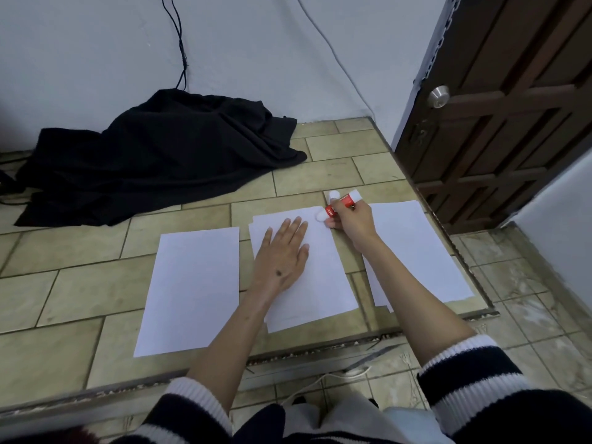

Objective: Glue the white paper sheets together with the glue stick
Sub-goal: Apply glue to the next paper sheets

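Note:
Three lots of white paper lie side by side on a tiled floor step. The left sheet [189, 290] is bare. My left hand [282, 251] rests flat, fingers spread, on the middle sheets [323, 277], which look like a slightly offset stack. My right hand [352, 222] holds a red and white glue stick [339, 205] at the middle stack's top right corner, its tip touching the paper. A white cap [333, 194] lies just beyond it. The right stack [416, 251] is partly hidden by my right forearm.
A crumpled black cloth [153, 155] lies at the back left against the wall, with black cables above it. A dark wooden door [499, 107] stands at the right. The step's edge [320, 350] runs below the papers, with a lower tiled floor [528, 299] beyond.

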